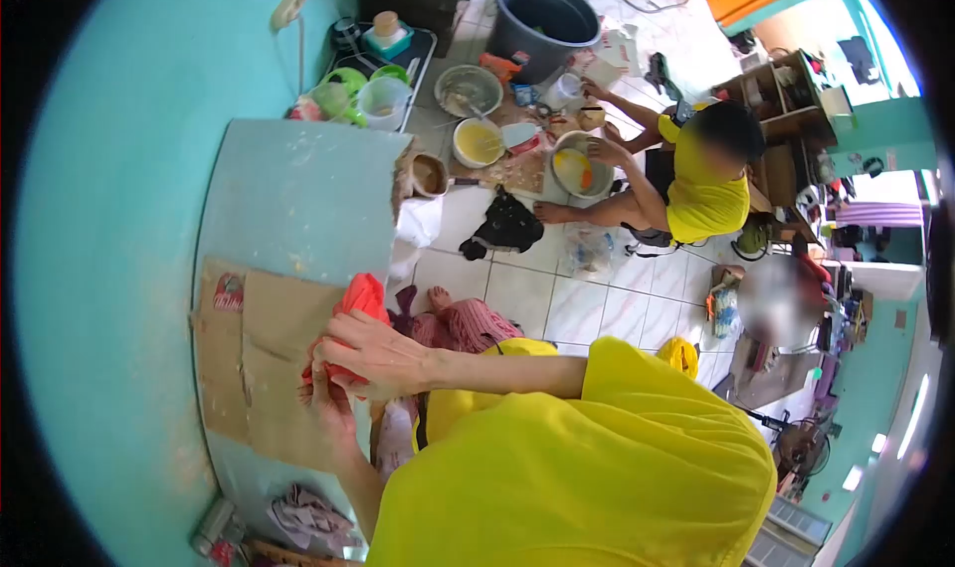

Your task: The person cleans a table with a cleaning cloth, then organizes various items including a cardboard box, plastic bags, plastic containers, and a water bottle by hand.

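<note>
A crumpled red piece (364, 296), thin like cloth or plastic, is bunched between my two hands over brown cardboard on the pale blue-green table. My right hand (373, 353) lies across it with fingers curled round it. Below in the view, my left hand (330, 406) grips its lower end, its fingers partly hidden by the red piece and my right hand. The cardboard (288, 368) lies flat, with a small red printed label at its upper left. The table's bare surface (298, 189) shows above it, with pale specks.
A person in yellow (706, 194) sits on the tiled floor, hands at a white bowl (582, 164). Nearby are a bowl of yellow liquid (478, 143), a dark tub (545, 30) and a black cloth (504, 224). Green and clear containers (383, 99) stand beyond the table; cloth (308, 517) lies below.
</note>
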Motion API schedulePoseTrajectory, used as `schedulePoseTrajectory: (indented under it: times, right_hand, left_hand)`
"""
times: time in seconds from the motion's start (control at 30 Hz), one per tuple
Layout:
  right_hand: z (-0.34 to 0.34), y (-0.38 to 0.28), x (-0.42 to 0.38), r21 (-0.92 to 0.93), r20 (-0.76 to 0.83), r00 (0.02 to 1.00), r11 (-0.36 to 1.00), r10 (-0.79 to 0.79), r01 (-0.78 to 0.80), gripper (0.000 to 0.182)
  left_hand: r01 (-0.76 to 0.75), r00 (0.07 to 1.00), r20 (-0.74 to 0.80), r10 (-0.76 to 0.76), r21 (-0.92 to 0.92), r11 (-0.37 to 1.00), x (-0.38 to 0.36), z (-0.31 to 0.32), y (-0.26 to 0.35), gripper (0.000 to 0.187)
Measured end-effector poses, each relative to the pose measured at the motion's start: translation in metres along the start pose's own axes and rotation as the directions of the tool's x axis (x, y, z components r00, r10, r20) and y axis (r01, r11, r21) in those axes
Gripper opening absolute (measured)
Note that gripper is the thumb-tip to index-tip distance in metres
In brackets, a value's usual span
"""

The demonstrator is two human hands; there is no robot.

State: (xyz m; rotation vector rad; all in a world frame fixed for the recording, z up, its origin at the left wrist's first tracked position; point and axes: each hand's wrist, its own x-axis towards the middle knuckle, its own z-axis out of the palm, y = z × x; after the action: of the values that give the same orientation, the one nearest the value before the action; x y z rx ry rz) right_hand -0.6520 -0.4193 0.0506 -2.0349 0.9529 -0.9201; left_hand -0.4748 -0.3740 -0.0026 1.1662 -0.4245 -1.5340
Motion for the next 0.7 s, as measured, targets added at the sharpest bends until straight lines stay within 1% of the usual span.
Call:
schedulePoseTrajectory:
  times: [0.03,0.07,0.17,0.2,0.3,0.33,0.43,0.47,0.57,0.7]
  right_hand:
    - [-0.014,0.009,-0.002,-0.036,-0.047,0.999,0.999,0.013,-0.015,0.047]
    - [-0.02,0.018,-0.007,-0.034,-0.089,0.989,0.992,0.122,-0.125,0.053]
    - [-0.035,0.061,-0.026,-0.044,0.027,0.989,0.989,0.142,-0.141,0.061]
    - [-0.033,0.074,-0.034,0.015,-0.017,0.993,0.993,0.121,-0.12,0.055]
    - [-0.063,0.096,-0.04,0.142,0.131,0.976,0.971,0.176,-0.194,0.049]
    - [-0.069,0.11,-0.044,0.131,0.102,0.981,0.976,0.163,-0.175,0.039]
    - [-0.109,0.152,-0.051,0.168,0.175,0.976,0.973,0.131,-0.161,0.034]
    - [-0.12,0.164,-0.056,0.197,0.111,0.987,0.971,0.115,-0.136,0.026]
    - [-0.155,0.198,-0.066,0.342,0.203,0.974,0.925,0.1,-0.166,0.026]
    - [-0.188,0.221,-0.067,0.508,0.218,0.969,0.835,0.116,-0.214,0.022]
  left_hand:
    - [0.055,0.998,0.011,-0.055,0.004,0.998,0.007,0.007,-0.007,0.029]
    - [0.103,0.994,-0.025,-0.103,-0.008,0.995,0.012,0.028,-0.006,0.028]
    - [0.071,0.996,-0.052,-0.067,0.079,0.994,0.025,0.063,-0.021,0.025]
    - [0.049,0.999,0.003,-0.05,0.134,0.99,0.026,0.08,-0.021,0.023]
    - [0.025,1.0,-0.008,-0.024,0.273,0.962,0.035,0.124,-0.031,0.023]
    - [0.022,1.0,-0.022,-0.016,0.319,0.948,0.039,0.141,-0.034,0.024]
    - [0.063,0.998,-0.029,-0.056,0.433,0.899,0.052,0.174,-0.057,0.03]
    - [0.044,0.999,-0.037,-0.031,0.409,0.911,0.054,0.189,-0.067,0.03]
    - [0.001,0.997,-0.071,0.024,0.333,0.943,0.058,0.231,-0.089,0.029]
    - [-0.02,0.986,-0.158,0.055,0.211,0.977,0.062,0.258,-0.114,0.025]
